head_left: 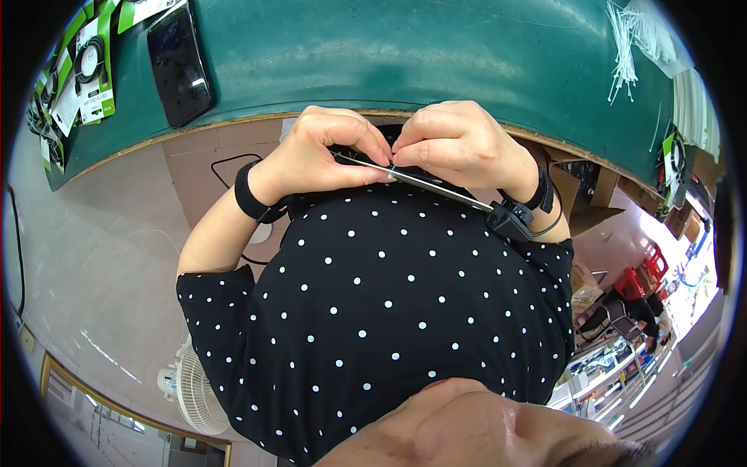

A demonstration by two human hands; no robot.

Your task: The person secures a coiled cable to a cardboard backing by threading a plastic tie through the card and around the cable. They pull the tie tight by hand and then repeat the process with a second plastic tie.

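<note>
In front of my body, at the table's near edge, both hands meet over a thin flat card [443, 190] seen almost edge-on. My left hand [331, 152] is closed on its left part, thumb below and fingers above. The fingertips of my right hand [467, 144] are pinched together close to the left fingertips, over the card. Whatever they grip is too small and hidden to make out. Some dark material shows behind the card between the hands. The card's right end reaches a black device [510, 221] strapped near my right wrist.
The green table [373, 62] has a brown edge. On it are a black phone [179, 66], several packaged black cables on green-and-white cards [87, 70] at the left, and loose white cable ties [624, 54] at far right. A white fan [198, 389] stands low at the left.
</note>
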